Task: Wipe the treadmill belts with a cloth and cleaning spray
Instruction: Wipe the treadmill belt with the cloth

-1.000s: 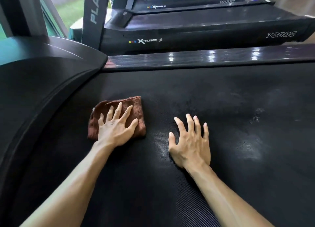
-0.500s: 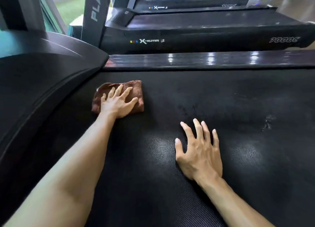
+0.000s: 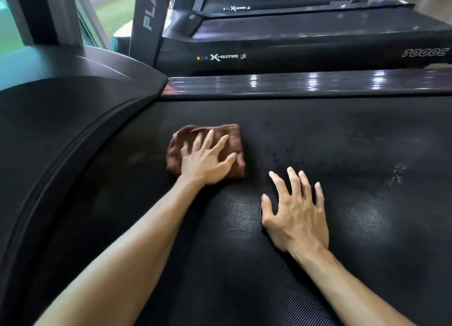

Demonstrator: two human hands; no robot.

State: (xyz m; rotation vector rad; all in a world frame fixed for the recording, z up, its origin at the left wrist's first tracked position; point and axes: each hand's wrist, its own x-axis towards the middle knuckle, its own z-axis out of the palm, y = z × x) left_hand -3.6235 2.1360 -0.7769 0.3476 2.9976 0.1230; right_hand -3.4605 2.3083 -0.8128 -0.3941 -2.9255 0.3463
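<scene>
A folded brown cloth (image 3: 232,137) lies on the black treadmill belt (image 3: 318,142), left of centre. My left hand (image 3: 205,161) presses flat on the cloth with spread, straight fingers. My right hand (image 3: 296,215) rests on the bare belt just right of the cloth, fingers spread, holding nothing. Dull damp-looking smears and a small speckled patch (image 3: 396,176) show on the belt to the right. No spray bottle is in view.
The black motor cover (image 3: 61,110) curves along the left of the belt. A glossy side rail (image 3: 305,83) borders the belt's far edge. Beyond it stand two more treadmills (image 3: 318,32) and a grey upright post (image 3: 149,20).
My left hand first pushed the cloth away toward the far rail, then drew it back toward me and slightly right. My right hand has stayed planted on the belt.
</scene>
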